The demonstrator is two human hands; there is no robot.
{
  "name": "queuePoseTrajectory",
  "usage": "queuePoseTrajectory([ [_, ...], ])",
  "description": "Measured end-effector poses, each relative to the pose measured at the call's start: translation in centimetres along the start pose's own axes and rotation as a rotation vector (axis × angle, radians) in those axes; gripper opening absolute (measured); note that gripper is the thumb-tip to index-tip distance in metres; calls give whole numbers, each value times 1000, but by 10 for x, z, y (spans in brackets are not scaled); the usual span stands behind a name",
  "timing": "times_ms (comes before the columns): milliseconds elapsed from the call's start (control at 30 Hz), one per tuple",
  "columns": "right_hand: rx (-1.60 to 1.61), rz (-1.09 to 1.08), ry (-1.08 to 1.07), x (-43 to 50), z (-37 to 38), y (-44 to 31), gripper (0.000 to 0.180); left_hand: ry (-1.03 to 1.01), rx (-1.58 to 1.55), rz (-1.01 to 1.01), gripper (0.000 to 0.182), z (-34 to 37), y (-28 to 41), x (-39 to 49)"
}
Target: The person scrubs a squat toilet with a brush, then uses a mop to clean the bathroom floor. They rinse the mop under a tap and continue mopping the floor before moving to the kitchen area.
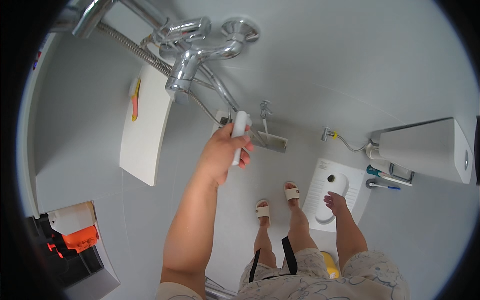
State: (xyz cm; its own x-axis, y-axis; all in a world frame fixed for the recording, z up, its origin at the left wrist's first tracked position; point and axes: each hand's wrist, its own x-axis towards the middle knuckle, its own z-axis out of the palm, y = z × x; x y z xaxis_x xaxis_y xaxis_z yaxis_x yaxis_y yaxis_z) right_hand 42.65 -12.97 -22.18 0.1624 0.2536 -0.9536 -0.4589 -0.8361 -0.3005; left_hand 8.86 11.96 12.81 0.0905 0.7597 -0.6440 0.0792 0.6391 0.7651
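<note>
My left hand [221, 150] is stretched forward and closed around a smooth white cylindrical object [239, 135], possibly a handle; part of it is hidden by my fingers. Just beyond it stands the chrome pipe [223, 90] of the wall-mounted shower mixer [185, 67], with a metal hose [127, 43] looping alongside. I cannot tell whether the white object touches the pipe. My right hand [335, 202] hangs low at my side, its fingers loosely apart with nothing visible in them. In this view it overlaps the white squat toilet [347, 183], which is set in the floor.
A white shelf [144, 131] bearing a yellow-and-pink brush [135, 99] projects at left. Below it, a wall niche holds an orange container [80, 239]. A small tap [265, 108] is low on the wall. The cistern [420, 150] hangs at right above a toilet brush [382, 185].
</note>
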Motion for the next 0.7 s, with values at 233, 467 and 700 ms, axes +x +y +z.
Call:
queuePoseTrajectory([
  [233, -33, -37, 8, -43, -13, 5, 29, -131, -127, -141, 28, -9, -5, 6],
  [467, -154, -137, -149, -57, 45, -17, 34, -175, -228, -164, 22, -11, -18, -9],
  [700, -287, -186, -268, -69, 83, -41, 26, 187, 89, -67, 17, -29, -33, -52],
])
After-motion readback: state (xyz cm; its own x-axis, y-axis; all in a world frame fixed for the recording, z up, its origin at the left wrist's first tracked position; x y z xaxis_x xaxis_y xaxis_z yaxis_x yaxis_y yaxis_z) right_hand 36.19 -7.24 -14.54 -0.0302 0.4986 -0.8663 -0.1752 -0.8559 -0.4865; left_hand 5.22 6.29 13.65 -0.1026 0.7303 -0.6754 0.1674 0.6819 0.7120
